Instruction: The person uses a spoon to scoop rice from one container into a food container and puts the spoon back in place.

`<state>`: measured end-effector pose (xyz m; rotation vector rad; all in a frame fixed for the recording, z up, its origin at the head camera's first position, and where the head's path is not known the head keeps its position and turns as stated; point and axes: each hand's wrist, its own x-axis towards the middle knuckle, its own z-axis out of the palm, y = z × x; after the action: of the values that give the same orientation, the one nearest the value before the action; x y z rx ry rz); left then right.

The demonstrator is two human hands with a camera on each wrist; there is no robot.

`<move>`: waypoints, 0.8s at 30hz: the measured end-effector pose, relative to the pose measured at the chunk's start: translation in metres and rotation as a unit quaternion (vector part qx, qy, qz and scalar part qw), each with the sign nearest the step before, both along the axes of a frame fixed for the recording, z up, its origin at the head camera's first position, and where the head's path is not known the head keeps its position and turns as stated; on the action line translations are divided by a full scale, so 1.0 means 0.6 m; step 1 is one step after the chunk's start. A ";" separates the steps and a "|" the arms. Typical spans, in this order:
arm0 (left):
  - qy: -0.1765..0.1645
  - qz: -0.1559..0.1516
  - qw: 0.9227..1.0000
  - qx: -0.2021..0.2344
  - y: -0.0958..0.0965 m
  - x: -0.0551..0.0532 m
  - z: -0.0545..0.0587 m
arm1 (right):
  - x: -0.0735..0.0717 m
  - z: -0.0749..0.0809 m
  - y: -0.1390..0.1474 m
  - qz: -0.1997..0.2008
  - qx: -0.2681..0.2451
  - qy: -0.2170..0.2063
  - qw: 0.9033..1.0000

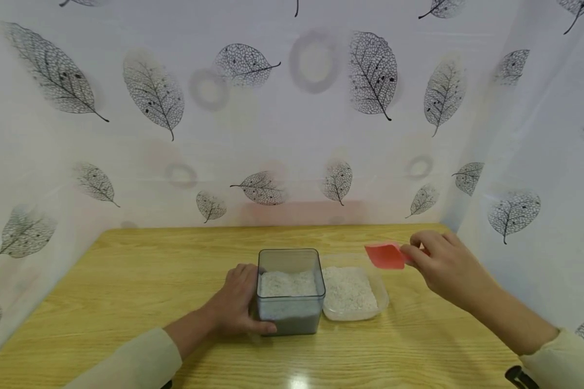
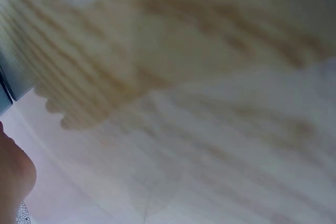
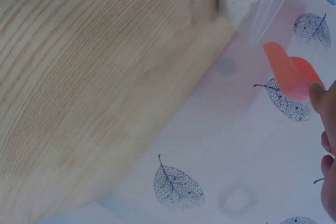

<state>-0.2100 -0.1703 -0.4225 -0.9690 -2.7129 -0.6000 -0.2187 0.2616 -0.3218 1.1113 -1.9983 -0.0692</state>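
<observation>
A tall grey see-through square container (image 1: 297, 325) stands on the table, partly filled with whitish grainy stuff (image 1: 288, 284). My left hand (image 1: 236, 303) grips its left side, thumb across the front corner. Right beside it sits a low clear plastic tub (image 1: 382, 300) holding more of the pale grainy stuff (image 1: 347, 289). Above and right of the tub, my right hand (image 1: 443, 265) pinches a red scoop (image 1: 386, 255) by its handle, the blade pointing left. In the right wrist view the scoop (image 3: 283, 72) is tilted; whether anything lies in it cannot be told.
The wood-grain table (image 1: 141, 270) reaches back to a whitish leaf-patterned curtain (image 1: 292, 135), which also closes in both sides. The left wrist view shows mostly blurred table and curtain, with part of the left hand (image 2: 16, 177) at its edge.
</observation>
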 end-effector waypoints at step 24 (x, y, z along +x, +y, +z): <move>0.009 -0.001 1.000 -0.001 0.000 0.001 -0.006 | 0.011 0.037 -0.120 0.045 -0.105 -0.048 0.992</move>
<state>-0.2096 -0.1701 -0.4261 -0.9717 -2.6982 -0.5872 -0.2121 0.1897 -0.2995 1.0833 -1.9839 0.2414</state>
